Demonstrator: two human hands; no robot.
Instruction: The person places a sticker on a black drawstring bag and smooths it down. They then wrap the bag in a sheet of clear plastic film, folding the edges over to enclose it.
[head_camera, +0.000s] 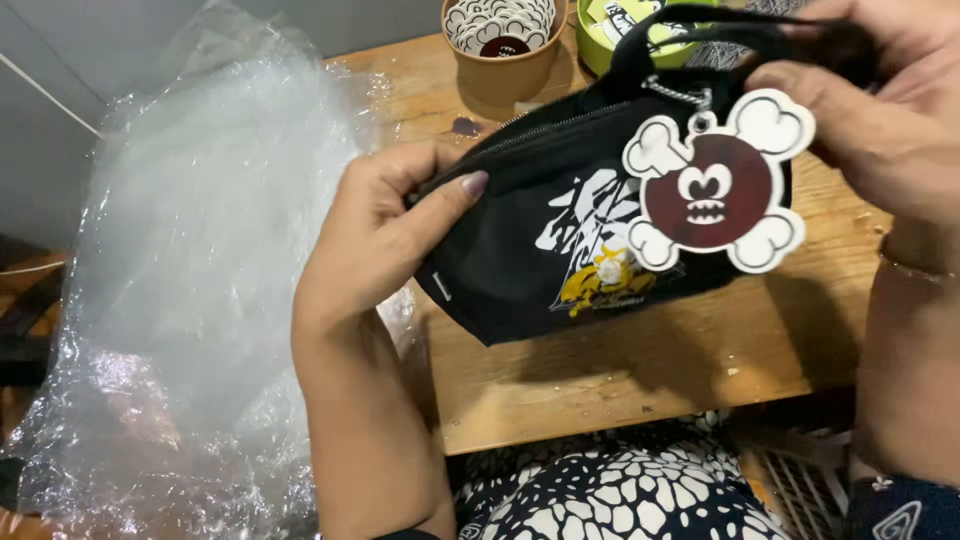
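Note:
My left hand (375, 235) grips the left end of a small black zip pouch (520, 270) with a white and yellow print, held above a wooden table (640, 370). My right hand (880, 120) pinches the pouch's black strap at the top right. A round maroon tag with a cartoon face and white crossed bones (715, 185) hangs from a short chain at the strap, in front of the pouch.
A large heap of clear plastic bags (190, 300) lies at the left. A brown paper cup full of the same tags (503, 40) and a green cup (640, 30) stand at the table's far edge. Black and white patterned cloth (610, 495) is below.

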